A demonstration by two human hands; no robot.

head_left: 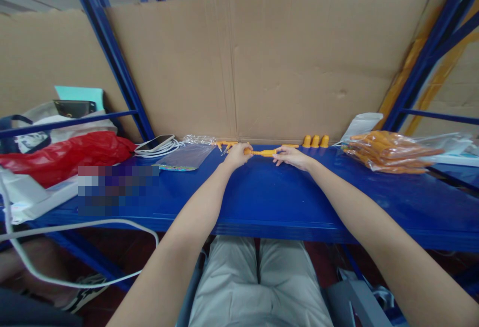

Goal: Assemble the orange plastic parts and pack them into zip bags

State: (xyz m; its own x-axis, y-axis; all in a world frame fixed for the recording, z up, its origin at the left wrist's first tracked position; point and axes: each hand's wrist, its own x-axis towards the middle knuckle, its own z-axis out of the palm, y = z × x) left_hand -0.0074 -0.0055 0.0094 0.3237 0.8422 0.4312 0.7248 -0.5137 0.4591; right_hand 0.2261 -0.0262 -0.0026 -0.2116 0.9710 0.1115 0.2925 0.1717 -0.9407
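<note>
A slim orange ribbed plastic piece (263,153) lies across the far part of the blue shelf (269,202), held at both ends. My left hand (237,156) is closed on its left end. My right hand (291,157) pinches its right end. Just left of my left hand lie more small orange parts (225,144). Three small orange caps (315,141) stand upright behind and to the right of my right hand.
A clear bag of orange pieces (389,151) lies at the right. A clear flat pouch (184,157), a phone (154,143) with white cable and a red bag (63,156) lie at the left. A cardboard sheet (262,67) backs the shelf. A white cord (86,227) hangs at the front left.
</note>
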